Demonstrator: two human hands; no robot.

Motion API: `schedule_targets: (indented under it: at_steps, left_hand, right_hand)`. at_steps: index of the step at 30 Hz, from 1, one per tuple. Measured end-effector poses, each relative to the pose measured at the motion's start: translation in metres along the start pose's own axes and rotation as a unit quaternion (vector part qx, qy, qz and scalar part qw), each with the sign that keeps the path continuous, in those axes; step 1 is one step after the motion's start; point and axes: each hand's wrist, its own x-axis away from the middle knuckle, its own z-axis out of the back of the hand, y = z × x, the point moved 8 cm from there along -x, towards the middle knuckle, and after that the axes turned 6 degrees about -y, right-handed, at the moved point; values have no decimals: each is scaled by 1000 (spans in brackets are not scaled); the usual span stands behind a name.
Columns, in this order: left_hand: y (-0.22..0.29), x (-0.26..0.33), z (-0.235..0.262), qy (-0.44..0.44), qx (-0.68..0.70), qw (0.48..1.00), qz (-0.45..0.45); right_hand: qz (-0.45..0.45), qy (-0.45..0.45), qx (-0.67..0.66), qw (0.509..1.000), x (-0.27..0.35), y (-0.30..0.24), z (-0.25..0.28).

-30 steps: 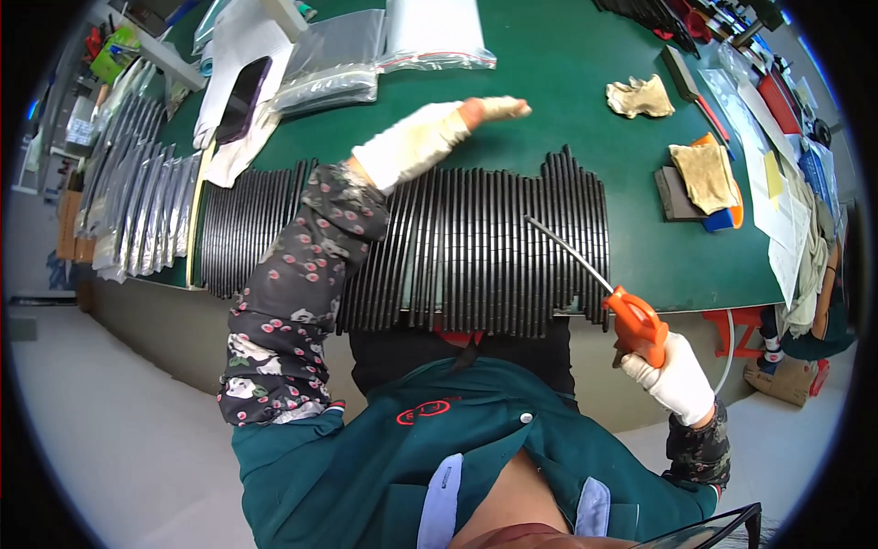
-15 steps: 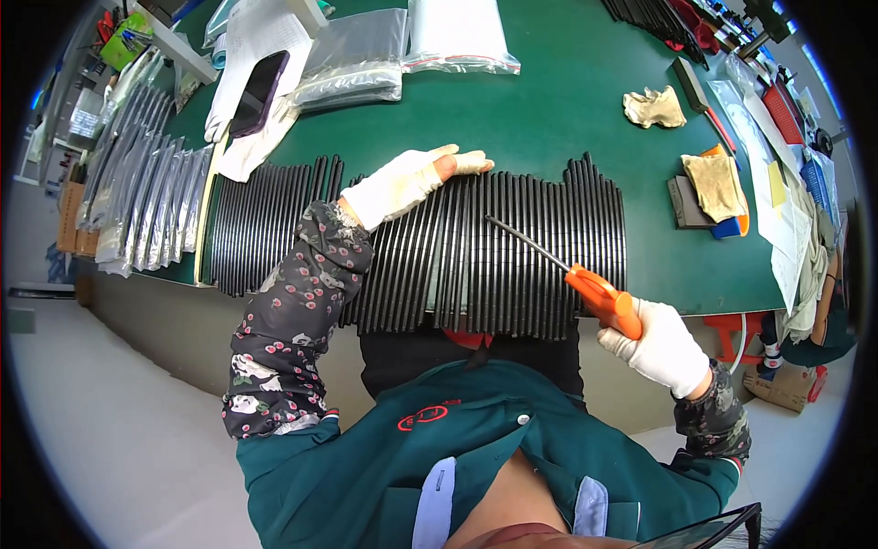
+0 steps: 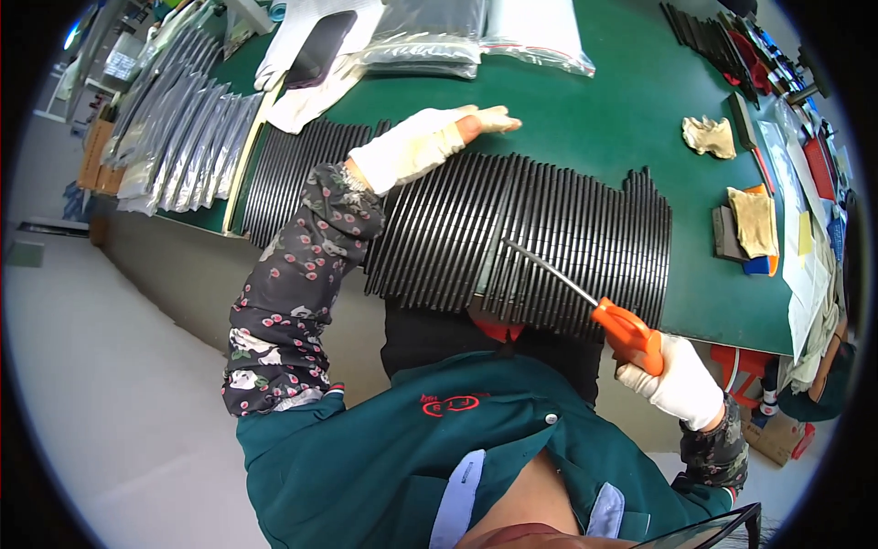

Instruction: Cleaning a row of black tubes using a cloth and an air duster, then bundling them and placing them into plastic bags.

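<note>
A wide row of thin black rods (image 3: 439, 229) lies side by side along the near edge of the green table (image 3: 631, 110). My left hand (image 3: 412, 151), in a white glove with bare skin at the thumb, reaches over the rods' far ends. Its fingers are stretched out and hold nothing. My right hand (image 3: 677, 380), also in a white glove, is wrapped round the handle of an orange air blow gun (image 3: 629, 339). The gun's long, thin metal nozzle points up and left over the rods, its tip near a narrow gap among them.
Wrapped rods in clear plastic (image 3: 197, 146) lie at the left. Behind my left hand are a phone (image 3: 320, 50) on a white cloth and plastic bags (image 3: 430, 32). A crumpled glove (image 3: 709, 137), a yellowish cloth (image 3: 754, 220) and more black rods (image 3: 704, 46) lie on the right.
The view has shifted, moving the table up and right in the picture. Against the rods, the nozzle tip has moved left toward the gap, and my left hand slightly left and away from me.
</note>
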Motion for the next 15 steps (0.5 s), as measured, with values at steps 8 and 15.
schedule_targets:
  at_steps: [8,15]
  left_hand:
    - [-35,39,-17,17,-34,999,30]
    - [-3,38,-16,59,-234,969,-56]
  right_hand:
    - [17,-28,71,997,-16,-23,-15]
    - [-13,-12,63,998,-24,-22,-16]
